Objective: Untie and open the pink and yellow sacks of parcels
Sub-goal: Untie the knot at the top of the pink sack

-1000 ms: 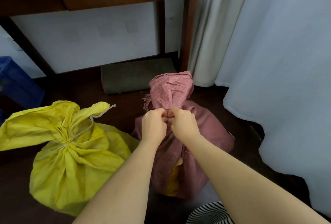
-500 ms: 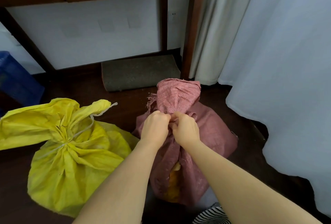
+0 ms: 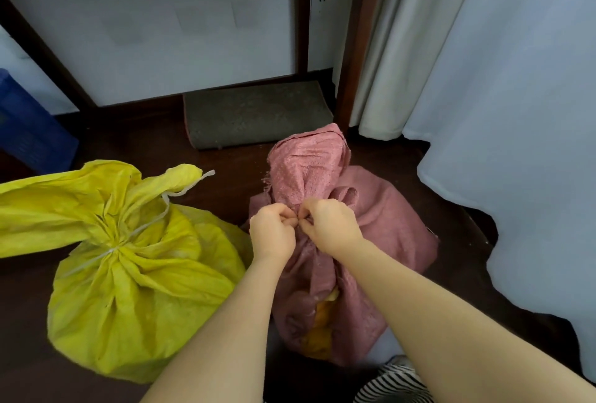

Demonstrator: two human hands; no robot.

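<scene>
I am picking at the tie on the pink sack's (image 3: 380, 228) gathered neck, left hand (image 3: 274, 230) and right hand (image 3: 330, 225) both pinching it. The tied yellow sack (image 3: 135, 283) is waiting alongside; next calls for loosening the knot.

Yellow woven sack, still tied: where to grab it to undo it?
Pinch the loose white string tail that runs up from the cinched neck of the yellow woven sack, coming from above. The tail lies exposed on top; the neck faces up. Both hands, left hand and right hand, are busy at the pink sack's neck.
</scene>
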